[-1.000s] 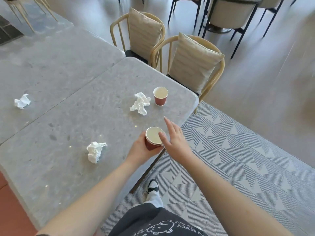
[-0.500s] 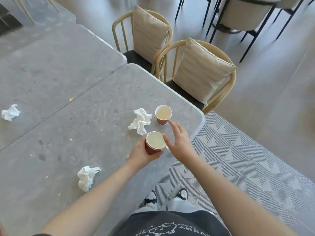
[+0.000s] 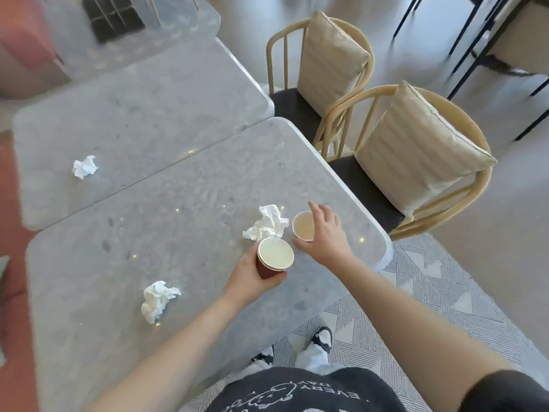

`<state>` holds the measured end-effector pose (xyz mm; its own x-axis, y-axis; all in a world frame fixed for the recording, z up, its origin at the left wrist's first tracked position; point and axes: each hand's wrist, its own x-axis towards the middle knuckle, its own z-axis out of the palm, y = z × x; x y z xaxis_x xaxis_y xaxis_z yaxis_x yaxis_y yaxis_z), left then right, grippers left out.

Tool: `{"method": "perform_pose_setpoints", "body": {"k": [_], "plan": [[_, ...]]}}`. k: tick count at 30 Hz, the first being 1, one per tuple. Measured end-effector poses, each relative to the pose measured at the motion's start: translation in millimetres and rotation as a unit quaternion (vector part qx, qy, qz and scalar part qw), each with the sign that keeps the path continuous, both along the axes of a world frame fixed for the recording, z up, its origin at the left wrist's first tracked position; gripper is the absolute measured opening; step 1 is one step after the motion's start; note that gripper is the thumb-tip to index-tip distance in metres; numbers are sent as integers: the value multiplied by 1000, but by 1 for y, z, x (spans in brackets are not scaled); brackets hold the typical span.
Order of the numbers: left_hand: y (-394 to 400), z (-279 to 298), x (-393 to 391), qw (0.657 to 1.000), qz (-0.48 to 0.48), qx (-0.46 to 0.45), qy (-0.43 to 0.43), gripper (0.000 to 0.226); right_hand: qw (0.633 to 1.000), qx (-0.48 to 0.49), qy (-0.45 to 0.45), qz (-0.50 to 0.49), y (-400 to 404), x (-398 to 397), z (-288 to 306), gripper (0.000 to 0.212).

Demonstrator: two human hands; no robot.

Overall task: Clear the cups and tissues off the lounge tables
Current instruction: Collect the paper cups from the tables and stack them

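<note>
My left hand [image 3: 252,278] grips the stacked cups [image 3: 274,255] while my right hand [image 3: 323,233], fingers spread, curls around the cup [image 3: 303,225] on the table [image 3: 148,233]; a clumsy pinch might tip it.

Held cup [image 3: 274,257]: brown paper, cream inside, rim doubled, looks like 2 nested. Upright, gripped round its wall by left hand [image 3: 252,276], lifted off worktop [image 3: 124,278].

2nd cup [image 3: 303,226]: same brown/cream, upright on worktop, just beyond held cup. Right hand [image 3: 325,236] spread round its right side, fingers at rim; contact w/ wall unclear.

Tissue A [image 3: 267,224]: white, crumpled, on worktop just left of 2nd cup, touching or nearly, right above held cup's rim.

Tissue B [image 3: 159,300]: white wad, well left of left hand, nearer the body.

Tissue C [image 3: 85,167]: small white wad, far worktop [image 3: 148,114], well apart from both hands, up-left.
</note>
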<state>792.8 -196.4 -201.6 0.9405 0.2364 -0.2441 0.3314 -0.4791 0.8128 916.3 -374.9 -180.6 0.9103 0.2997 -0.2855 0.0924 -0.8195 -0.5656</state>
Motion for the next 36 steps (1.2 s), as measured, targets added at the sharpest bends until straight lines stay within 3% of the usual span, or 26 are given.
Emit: {"method": "perform_pose_setpoints", "body": {"k": [4, 10, 16, 20, 23, 30, 36], "plan": [[-3, 3, 0, 1000, 15, -5, 0, 69, 997, -53, 14, 56, 0, 11, -14, 97], [-6, 3, 5, 999, 28, -15, 12, 61, 997, -38, -16, 62, -2, 14, -20, 85], [-7, -5, 13, 1000, 11, -23, 15, 65, 994, 93, -53, -2, -10, 7, 9, 76], [-10, -8, 17, 999, -10, -30, 17, 73, 971, 213, -66, -86, -12, -10, 36, 67], [-9, -4, 15, 999, -20, -43, 4, 66, 964, 246, -70, -78, -6, -30, 50, 63], [5, 8, 7, 995, -72, -73, -23, 75, 983, 180, -39, -1, 21, -79, 47, 69], [10, 31, -7, 986, -123, -105, -43, 76, 992, 93, -75, 34, 32, -111, 51, 70]]}}
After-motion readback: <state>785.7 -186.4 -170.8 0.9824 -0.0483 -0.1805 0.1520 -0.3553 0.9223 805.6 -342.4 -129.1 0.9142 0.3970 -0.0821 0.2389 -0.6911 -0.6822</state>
